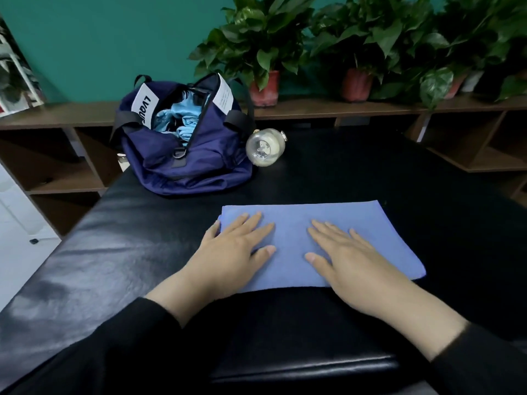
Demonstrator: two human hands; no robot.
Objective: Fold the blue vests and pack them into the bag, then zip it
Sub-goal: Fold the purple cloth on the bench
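Observation:
A blue vest (pixel 328 220), folded into a flat rectangle, lies on the black padded table (pixel 119 252) in front of me. My left hand (pixel 233 249) rests flat on its left part, fingers straight. My right hand (pixel 348 258) lies flat on its middle, fingers spread. Farther back on the left stands the navy bag (pixel 185 158), its zip open. Light blue garments (pixel 182 121) show inside its mouth.
A clear round glass bottle (pixel 265 148) lies just right of the bag. Behind the table runs a brown wooden shelf (pixel 342 108) with several potted plants (pixel 265 52) against a teal wall. Open shelf compartments stand to the left and right.

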